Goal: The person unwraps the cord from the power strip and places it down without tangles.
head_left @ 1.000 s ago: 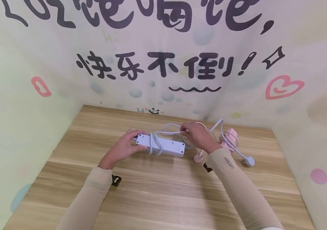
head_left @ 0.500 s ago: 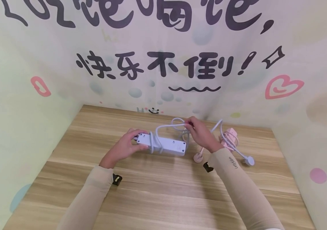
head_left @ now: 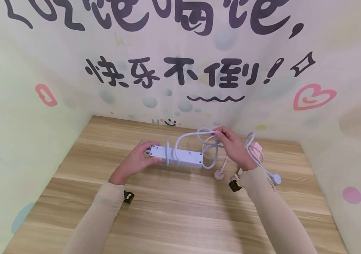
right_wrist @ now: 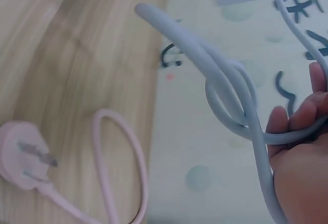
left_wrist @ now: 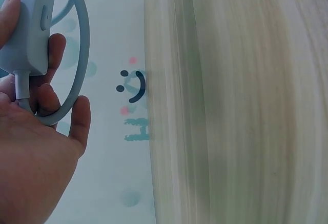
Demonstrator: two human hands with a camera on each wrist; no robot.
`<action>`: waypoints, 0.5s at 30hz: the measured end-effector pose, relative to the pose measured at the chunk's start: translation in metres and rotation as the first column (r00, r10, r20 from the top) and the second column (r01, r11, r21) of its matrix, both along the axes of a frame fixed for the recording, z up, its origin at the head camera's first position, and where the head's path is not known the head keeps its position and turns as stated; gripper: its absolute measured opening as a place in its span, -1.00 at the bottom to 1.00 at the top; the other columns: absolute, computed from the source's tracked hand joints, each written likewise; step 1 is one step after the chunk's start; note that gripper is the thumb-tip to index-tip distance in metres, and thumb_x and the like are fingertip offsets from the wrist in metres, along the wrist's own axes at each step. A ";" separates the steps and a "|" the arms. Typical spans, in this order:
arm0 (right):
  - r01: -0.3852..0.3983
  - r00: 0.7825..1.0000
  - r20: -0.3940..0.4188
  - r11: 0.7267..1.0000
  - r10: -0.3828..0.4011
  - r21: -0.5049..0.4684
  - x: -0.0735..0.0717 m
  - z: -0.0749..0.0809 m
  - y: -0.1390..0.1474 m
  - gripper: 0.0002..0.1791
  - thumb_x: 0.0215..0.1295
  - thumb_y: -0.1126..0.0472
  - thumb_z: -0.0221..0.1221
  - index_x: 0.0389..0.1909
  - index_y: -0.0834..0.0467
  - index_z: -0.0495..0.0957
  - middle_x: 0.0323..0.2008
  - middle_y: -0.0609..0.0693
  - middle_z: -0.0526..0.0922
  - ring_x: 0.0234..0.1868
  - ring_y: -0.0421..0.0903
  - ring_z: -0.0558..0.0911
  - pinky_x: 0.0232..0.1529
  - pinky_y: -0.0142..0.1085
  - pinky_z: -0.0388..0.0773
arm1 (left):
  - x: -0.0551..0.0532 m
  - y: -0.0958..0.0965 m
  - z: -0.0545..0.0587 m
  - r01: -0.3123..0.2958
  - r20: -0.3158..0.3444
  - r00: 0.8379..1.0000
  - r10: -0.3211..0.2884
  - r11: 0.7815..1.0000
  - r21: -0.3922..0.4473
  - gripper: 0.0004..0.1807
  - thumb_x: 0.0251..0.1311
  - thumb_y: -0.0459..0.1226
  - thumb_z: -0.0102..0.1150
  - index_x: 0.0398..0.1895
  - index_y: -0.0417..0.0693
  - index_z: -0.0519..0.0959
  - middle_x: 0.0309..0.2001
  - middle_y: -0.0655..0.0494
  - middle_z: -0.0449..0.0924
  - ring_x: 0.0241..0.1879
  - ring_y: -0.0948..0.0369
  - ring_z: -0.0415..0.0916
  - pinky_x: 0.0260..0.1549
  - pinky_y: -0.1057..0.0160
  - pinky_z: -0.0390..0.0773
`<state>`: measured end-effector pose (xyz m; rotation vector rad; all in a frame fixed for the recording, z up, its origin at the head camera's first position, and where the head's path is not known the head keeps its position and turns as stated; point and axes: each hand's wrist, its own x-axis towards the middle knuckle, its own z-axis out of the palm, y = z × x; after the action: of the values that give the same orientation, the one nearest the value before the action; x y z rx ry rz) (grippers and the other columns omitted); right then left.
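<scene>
My left hand (head_left: 136,162) grips one end of a pale blue power strip (head_left: 185,157), thumb in front and fingers behind. Its cable (head_left: 186,134) winds round the strip's middle and runs right. My right hand (head_left: 232,146) pinches this cable above the table. Loose loops hang by that hand, and the blue plug (head_left: 276,178) lies beyond my right wrist. In the left wrist view the cable (left_wrist: 83,55) leaves the strip's end (left_wrist: 31,34) and bends past my fingers. Looped blue cable (right_wrist: 197,55) crosses the right wrist view, partly inside my right hand (right_wrist: 307,157).
A pink power strip (head_left: 256,150) lies at the right on the wooden table (head_left: 180,215), partly hidden by my right arm. Its pink plug (head_left: 219,174) lies nearer the middle. A printed cloth wall (head_left: 167,88) stands behind the table.
My right hand has moved right and slightly up, drawing the blue cable away from the strip into a wider arc. The left hand still holds the strip in nearly the same spot.
</scene>
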<state>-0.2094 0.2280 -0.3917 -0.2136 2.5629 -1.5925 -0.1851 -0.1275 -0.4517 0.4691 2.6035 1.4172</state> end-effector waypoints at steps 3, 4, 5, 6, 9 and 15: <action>0.028 1.000 -0.001 0.999 -0.028 -0.047 0.006 0.010 0.006 -0.51 0.54 -0.20 0.01 0.06 0.14 0.53 -0.08 -0.13 0.57 0.08 -0.03 0.46 0.19 -0.17 0.35 | -0.001 -0.001 0.000 -0.011 -0.007 1.000 0.011 1.000 0.000 -0.40 0.16 -0.05 0.47 0.27 0.07 0.53 0.06 -0.04 0.47 0.06 0.02 0.42 -0.09 0.18 0.47; 0.032 0.999 -0.005 0.998 -0.033 -0.060 0.008 0.013 0.008 -0.51 0.53 -0.21 0.02 0.05 0.14 0.53 -0.09 -0.13 0.56 0.06 -0.03 0.46 0.18 -0.16 0.36 | -0.002 -0.002 0.000 -0.016 -0.011 1.000 0.016 1.000 0.001 -0.39 0.16 -0.05 0.46 0.27 0.07 0.53 0.07 -0.04 0.47 0.06 0.03 0.42 -0.09 0.19 0.46; 0.038 0.999 -0.012 0.997 -0.038 -0.070 0.009 0.015 0.010 -0.51 0.53 -0.21 0.02 0.05 0.14 0.53 -0.12 -0.12 0.55 0.04 -0.04 0.45 0.16 -0.15 0.35 | -0.002 -0.002 0.000 -0.020 -0.014 1.000 0.020 1.000 0.006 -0.39 0.16 -0.05 0.46 0.28 0.06 0.53 0.07 -0.04 0.47 0.06 0.03 0.42 -0.08 0.19 0.46; 0.042 0.999 -0.025 0.996 -0.044 -0.075 0.011 0.018 0.012 -0.51 0.53 -0.20 0.03 0.04 0.15 0.54 -0.16 -0.12 0.53 0.01 -0.06 0.44 0.14 -0.15 0.35 | -0.002 -0.002 0.000 -0.024 -0.020 1.000 0.024 1.000 0.009 -0.39 0.16 -0.05 0.46 0.28 0.05 0.53 0.07 -0.05 0.48 0.06 0.03 0.41 -0.08 0.18 0.46; 0.050 0.997 -0.047 0.994 -0.055 -0.094 0.015 0.023 0.016 -0.52 0.53 -0.19 0.04 0.03 0.17 0.54 -0.25 -0.13 0.46 -0.08 -0.12 0.41 0.05 -0.20 0.33 | -0.003 -0.003 0.000 -0.035 -0.036 0.999 0.035 0.999 0.009 -0.40 0.18 -0.05 0.44 0.28 0.03 0.53 0.07 -0.06 0.49 0.08 0.04 0.40 -0.07 0.18 0.46; 0.075 0.995 -0.049 0.988 -0.082 -0.132 0.021 0.027 0.018 -0.56 0.50 -0.15 0.11 -0.01 0.16 0.59 -0.41 -0.17 0.42 -0.24 -0.16 0.39 -0.12 -0.30 0.38 | -0.005 -0.002 0.001 -0.043 -0.038 0.998 0.043 0.999 -0.001 -0.41 0.22 -0.05 0.41 0.28 0.03 0.52 0.09 -0.05 0.49 0.12 0.04 0.38 -0.06 0.18 0.47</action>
<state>-0.1879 0.2463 -0.3645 -0.1716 2.5389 -1.8088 -0.1902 -0.1299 -0.4506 0.4464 2.6601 1.4332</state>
